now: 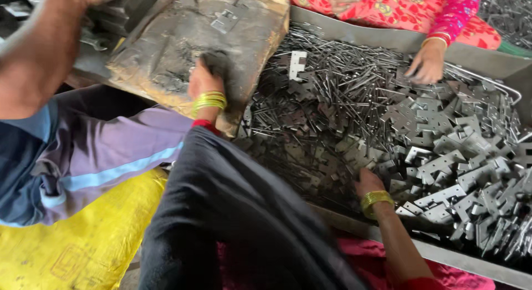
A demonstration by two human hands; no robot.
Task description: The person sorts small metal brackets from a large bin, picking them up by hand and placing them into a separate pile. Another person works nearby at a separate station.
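While left hand [206,79] presses the worn block [183,46], right hand [368,183] clutches metal brackets [443,157].

Metal plates [443,157]: we see flat grey stamped pieces, notched, heaped loosely in the tray's right half.
Pins [332,62]: thin dark rods (too many to count) lie criss-crossed toward the far left.

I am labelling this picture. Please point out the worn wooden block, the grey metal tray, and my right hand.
worn wooden block [166,46], head view, dark top face.
grey metal tray [354,37], head view, far wall.
right hand [368,183], head view, back of the hand.
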